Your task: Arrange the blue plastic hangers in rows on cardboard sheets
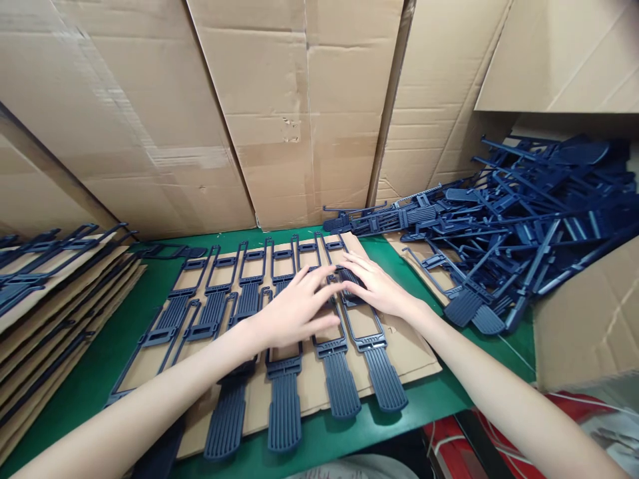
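Cardboard sheet (312, 392) lies on a green table (399, 416), bearing dark blue plastic frames (372, 326) set side by side in 2 overlapping rows; 6 frame tops line up along the far edge, and 4 ribbed paddles (284, 412) of the near row show plainly, their rounded ends overhanging the near edge; the left forearm covers some of the parts on that side

Left hand (299, 309) is above the right half of the layout, palm down, fingers extended and thumb spread away from them, open; right hand (377, 286) reaches in from the other side with its fingers slightly bent over the far end of the rightmost near-row frame; the fingertips of both hands come together there, and whether the right fingers pinch that frame I cannot tell

Beside the sheet, to the right, is a tangled heap (544, 199) of similar blue parts; to the left is a stack (70, 326) of cardboard layers with parts between them and on top; 1 loose part (172, 251) lies near that stack; tall cardboard panels (279, 113) stand behind
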Demonstrator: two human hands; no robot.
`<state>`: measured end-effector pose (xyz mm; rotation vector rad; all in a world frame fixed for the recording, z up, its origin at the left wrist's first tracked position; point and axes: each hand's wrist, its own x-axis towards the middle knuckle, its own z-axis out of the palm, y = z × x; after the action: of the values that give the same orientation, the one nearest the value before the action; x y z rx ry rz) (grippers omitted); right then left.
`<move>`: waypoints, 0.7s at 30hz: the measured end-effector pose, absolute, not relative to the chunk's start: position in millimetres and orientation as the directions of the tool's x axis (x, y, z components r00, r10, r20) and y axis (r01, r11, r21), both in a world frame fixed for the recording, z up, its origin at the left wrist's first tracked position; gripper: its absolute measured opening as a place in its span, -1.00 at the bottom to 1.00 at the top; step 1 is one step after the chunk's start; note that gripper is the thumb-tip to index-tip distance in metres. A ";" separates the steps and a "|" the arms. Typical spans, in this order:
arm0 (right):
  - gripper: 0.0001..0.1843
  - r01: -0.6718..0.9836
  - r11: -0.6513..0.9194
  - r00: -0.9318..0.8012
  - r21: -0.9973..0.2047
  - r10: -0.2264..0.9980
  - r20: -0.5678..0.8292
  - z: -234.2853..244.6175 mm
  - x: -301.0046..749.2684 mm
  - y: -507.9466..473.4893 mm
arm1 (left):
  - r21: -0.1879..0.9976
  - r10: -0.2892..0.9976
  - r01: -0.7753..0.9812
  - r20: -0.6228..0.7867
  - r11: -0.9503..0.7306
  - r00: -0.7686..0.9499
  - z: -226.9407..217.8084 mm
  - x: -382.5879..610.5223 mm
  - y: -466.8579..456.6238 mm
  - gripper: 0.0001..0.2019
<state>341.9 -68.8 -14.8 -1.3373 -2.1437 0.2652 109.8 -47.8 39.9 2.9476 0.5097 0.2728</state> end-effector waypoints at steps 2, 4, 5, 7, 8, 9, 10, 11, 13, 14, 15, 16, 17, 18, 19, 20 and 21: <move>-0.43 0.749 0.460 -0.315 -0.477 0.881 0.354 -18.5 341.4 -66.8 | 0.118 0.437 0.422 0.188 -0.899 0.880 32.5 112.1 -33.4 -0.45; -0.41 0.748 0.452 -0.317 -0.486 0.886 0.337 -20.9 340.8 -65.7 | 0.079 0.501 0.496 0.187 -0.865 0.845 24.3 113.3 -22.4 -0.39; -0.40 0.748 0.450 -0.316 -0.488 0.888 0.334 -21.7 340.5 -65.5 | 0.066 0.521 0.518 0.174 -0.853 0.835 20.3 113.5 -18.6 -0.36; -0.39 0.750 0.442 -0.308 -0.492 0.892 0.332 -22.9 339.8 -65.2 | 0.057 0.544 0.542 0.141 -0.838 0.827 13.3 113.2 -14.6 -0.32; -0.39 0.751 0.438 -0.303 -0.494 0.894 0.331 -23.6 339.4 -65.0 | 0.056 0.551 0.549 0.123 -0.834 0.825 10.4 112.8 -13.9 -0.31; -0.38 0.753 0.435 -0.300 -0.495 0.895 0.330 -24.4 338.9 -64.8 | 0.055 0.556 0.554 0.109 -0.831 0.824 8.1 112.3 -13.7 -0.32; -0.39 0.753 0.436 -0.299 -0.493 0.894 0.334 -25.4 338.1 -64.4 | 0.053 0.560 0.558 0.101 -0.828 0.822 6.4 111.8 -13.9 -0.33; -0.41 0.753 0.440 -0.300 -0.489 0.891 0.340 -26.5 337.2 -63.9 | 0.052 0.563 0.561 0.099 -0.826 0.820 5.3 111.4 -14.2 -0.34; -0.45 0.755 0.452 -0.302 -0.476 0.883 0.360 -28.6 335.0 -62.9 | 0.052 0.566 0.564 0.112 -0.824 0.817 4.3 110.7 -14.6 -0.37; -0.47 0.756 0.457 -0.301 -0.468 0.879 0.371 -29.4 333.9 -62.4 | 0.055 0.565 0.563 0.121 -0.825 0.816 4.3 110.5 -14.8 -0.39; -0.49 0.759 0.460 -0.300 -0.461 0.875 0.380 -29.9 332.9 -62.0 | 0.057 0.564 0.562 0.130 -0.825 0.815 4.5 110.3 -14.9 -0.40; -0.50 0.761 0.463 -0.301 -0.455 0.873 0.385 -30.2 332.1 -61.7 | 0.058 0.563 0.561 0.137 -0.826 0.815 4.8 110.2 -15.1 -0.40; -0.50 0.762 0.465 -0.303 -0.450 0.871 0.387 -30.2 331.6 -61.4 | 0.057 0.562 0.560 0.142 -0.827 0.815 5.1 110.1 -15.3 -0.40; -0.51 0.762 0.468 -0.305 -0.448 0.869 0.389 -30.1 331.4 -61.2 | 0.057 0.561 0.559 0.145 -0.827 0.815 5.5 110.0 -15.6 -0.40; -0.51 0.761 0.470 -0.306 -0.447 0.868 0.390 -29.9 331.4 -61.0 | 0.056 0.560 0.558 0.147 -0.828 0.815 5.7 109.9 -16.0 -0.41; -0.52 0.760 0.472 -0.309 -0.447 0.867 0.391 -29.8 331.6 -61.0 | 0.055 0.559 0.558 0.150 -0.828 0.815 5.9 109.9 -16.4 -0.41; -0.52 0.758 0.474 -0.311 -0.448 0.866 0.391 -29.9 331.7 -61.0 | 0.054 0.559 0.558 0.151 -0.828 0.815 6.0 109.9 -16.9 -0.41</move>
<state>331.7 -61.0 -29.9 -1.3397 -2.1361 0.2410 109.9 -16.9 6.0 2.9863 0.9194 0.2522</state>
